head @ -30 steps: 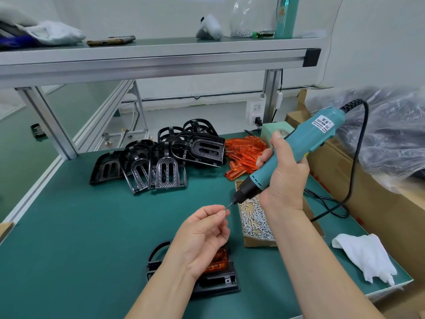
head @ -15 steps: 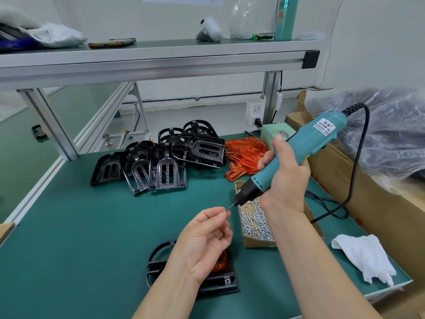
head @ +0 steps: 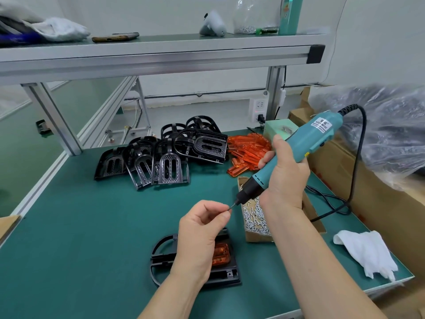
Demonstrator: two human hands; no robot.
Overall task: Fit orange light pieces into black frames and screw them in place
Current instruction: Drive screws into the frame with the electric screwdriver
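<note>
Now left hand pinches screw onto bit; right hand grips electric screwdriver tilted, loading it for black frame at bench's near edge.

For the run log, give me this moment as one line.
left hand: pinches screw at bit | right hand: grips screwdriver | frame: on table, orange piece inside

Bright, diffuse light; shadows faint; wide-angle bending at frame edges; plastic wrap right of the right hand appears blurred
</note>
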